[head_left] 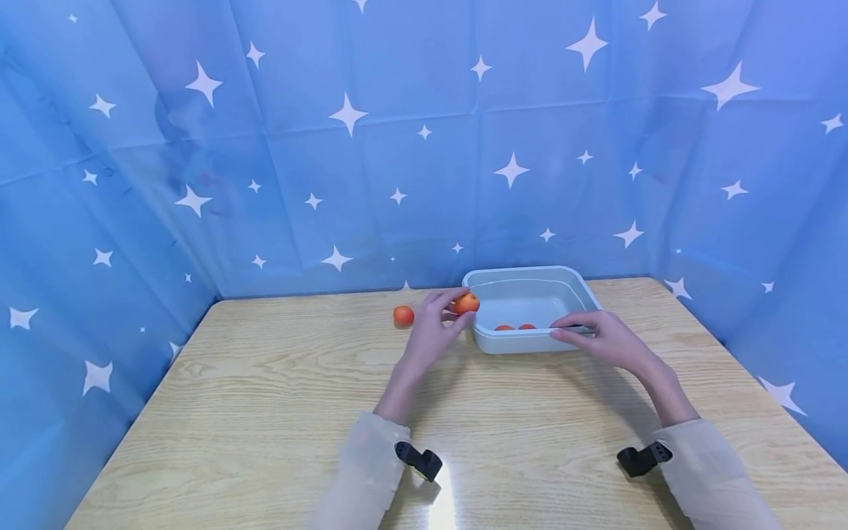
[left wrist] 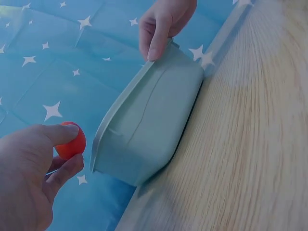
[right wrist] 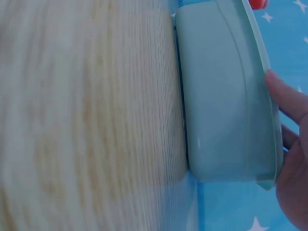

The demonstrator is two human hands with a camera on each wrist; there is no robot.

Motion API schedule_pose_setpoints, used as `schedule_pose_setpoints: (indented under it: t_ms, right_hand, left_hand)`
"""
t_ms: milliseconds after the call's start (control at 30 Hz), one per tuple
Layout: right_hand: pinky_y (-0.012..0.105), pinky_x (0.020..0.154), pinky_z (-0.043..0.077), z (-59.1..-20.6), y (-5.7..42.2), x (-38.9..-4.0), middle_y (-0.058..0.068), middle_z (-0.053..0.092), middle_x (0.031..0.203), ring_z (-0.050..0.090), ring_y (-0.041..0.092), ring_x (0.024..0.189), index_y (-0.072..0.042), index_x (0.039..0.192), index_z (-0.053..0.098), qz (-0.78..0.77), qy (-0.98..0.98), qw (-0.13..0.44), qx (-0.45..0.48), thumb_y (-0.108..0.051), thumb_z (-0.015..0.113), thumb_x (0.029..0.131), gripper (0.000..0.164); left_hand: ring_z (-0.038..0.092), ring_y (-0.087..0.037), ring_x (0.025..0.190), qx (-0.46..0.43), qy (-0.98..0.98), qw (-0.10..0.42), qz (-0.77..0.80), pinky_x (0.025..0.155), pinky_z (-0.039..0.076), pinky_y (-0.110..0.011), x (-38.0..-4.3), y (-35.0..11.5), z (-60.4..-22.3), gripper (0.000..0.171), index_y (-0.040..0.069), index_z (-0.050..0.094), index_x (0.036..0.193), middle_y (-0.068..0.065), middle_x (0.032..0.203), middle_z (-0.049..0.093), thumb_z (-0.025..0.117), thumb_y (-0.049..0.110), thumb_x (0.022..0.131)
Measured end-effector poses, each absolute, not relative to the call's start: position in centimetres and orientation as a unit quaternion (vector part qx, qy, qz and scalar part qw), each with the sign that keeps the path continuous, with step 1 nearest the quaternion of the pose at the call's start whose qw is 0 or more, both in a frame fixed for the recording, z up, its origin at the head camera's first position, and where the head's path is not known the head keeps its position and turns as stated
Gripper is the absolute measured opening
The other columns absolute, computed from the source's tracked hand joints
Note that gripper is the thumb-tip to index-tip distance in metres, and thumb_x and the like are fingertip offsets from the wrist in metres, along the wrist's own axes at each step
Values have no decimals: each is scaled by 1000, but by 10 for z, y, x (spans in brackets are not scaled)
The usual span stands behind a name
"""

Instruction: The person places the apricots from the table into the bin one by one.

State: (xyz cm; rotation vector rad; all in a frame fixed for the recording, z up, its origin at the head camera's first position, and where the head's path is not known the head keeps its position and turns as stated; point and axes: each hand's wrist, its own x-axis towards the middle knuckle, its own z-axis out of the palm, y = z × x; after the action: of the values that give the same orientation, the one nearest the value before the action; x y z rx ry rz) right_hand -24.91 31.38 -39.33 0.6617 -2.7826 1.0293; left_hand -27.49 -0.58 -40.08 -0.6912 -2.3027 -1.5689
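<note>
My left hand (head_left: pixel 432 331) pinches a small, round orange-red fruit (head_left: pixel 467 303) between thumb and fingers, at the left rim of a pale blue-green plastic bin (head_left: pixel 530 343). In the left wrist view the same fruit (left wrist: pixel 72 142) is up beside the bin's rim. With thumb and fingers, my right hand (head_left: pixel 606 338) grips the bin's near rim toward its right end; the right wrist view shows the thumb (right wrist: pixel 284 94) on the outer wall. Inside the bin, two similar fruits (head_left: pixel 505 327) show partly above the near rim, their lower parts hidden by the wall.
Another orange-red fruit (head_left: pixel 403 316) lies on the wooden table (head_left: pixel 278 397), left of my left hand. Blue cloth with white stars (head_left: pixel 411 162) hangs right behind the table's back edge and along both sides. Black wrist cameras (head_left: pixel 419 461) sit on both sleeves.
</note>
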Motion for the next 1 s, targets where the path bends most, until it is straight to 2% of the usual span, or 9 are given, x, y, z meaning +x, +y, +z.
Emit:
schedule_pose_setpoints:
  t_ms: [200,400,700,867,1000]
  right_hand:
    - [30,77,53,-392,314,-249,1,75,108,66,16,96,-12,115,77,336,-916,51,214,-25,69,98,23]
    - [29,77,52,-392,314,-249,0,75,107,65,15,94,-12,114,77,338,-916,50,210,-26,70,97,23]
    - [30,80,52,-391,313,-251,1,74,108,64,17,97,-10,115,77,331,-919,49,208,-27,70,97,26]
    - [30,78,52,-392,313,-251,1,75,108,64,16,95,-11,115,77,335,-917,49,211,-26,70,97,24]
    - [30,78,53,-394,313,-250,0,75,107,65,17,95,-12,114,77,338,-916,49,212,-26,69,98,23]
  left_hand:
    - [63,-21,98,-261,-788,123,-544,85,56,-21,-272,11,-399,43,8,65,134,-11,124,59,74,10,92]
    - [66,-22,92,-280,-787,129,-535,81,56,-20,-270,27,-396,44,5,64,134,-13,114,60,75,7,91]
    - [67,-34,105,-280,-784,130,-539,91,56,-33,-270,30,-396,51,6,58,141,-15,117,62,74,7,92]
    - [64,-32,108,-286,-786,164,-523,94,54,-28,-271,26,-397,49,6,59,140,-14,120,62,73,10,94]
    - [60,-32,112,-269,-794,170,-518,97,53,-38,-272,21,-400,47,7,60,139,-14,126,59,72,12,94]
